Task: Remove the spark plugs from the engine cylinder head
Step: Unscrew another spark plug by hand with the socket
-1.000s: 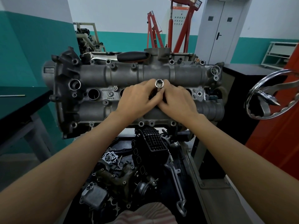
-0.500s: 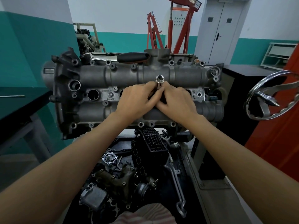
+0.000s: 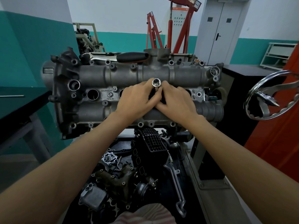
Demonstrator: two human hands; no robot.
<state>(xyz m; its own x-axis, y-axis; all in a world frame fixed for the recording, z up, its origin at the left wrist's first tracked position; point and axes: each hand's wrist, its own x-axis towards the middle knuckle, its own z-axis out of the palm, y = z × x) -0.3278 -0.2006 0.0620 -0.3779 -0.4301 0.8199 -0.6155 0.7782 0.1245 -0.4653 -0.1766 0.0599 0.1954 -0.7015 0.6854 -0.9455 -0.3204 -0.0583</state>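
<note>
The grey engine cylinder head [image 3: 97,75] stands on its stand at chest height, with a row of round plug wells along its middle. A chrome spark plug socket [image 3: 156,82] sticks up out of a middle well, its hollow end toward me. My left hand [image 3: 137,101] and my right hand [image 3: 176,102] meet around its shaft, the fingers of both curled on it from either side. One open well [image 3: 92,94] shows at the left. No spark plug itself is visible.
A ratchet with a black handle [image 3: 132,56] lies on top of the head at the back. A chrome handwheel [image 3: 271,94] juts out at the right. Loose engine parts [image 3: 129,175] fill the tray below. A dark table [image 3: 19,104] stands left, a red hoist [image 3: 179,28] behind.
The socket has risen slightly out of the well while both hands stayed clasped around it. The hands shifted a little upward on the head.
</note>
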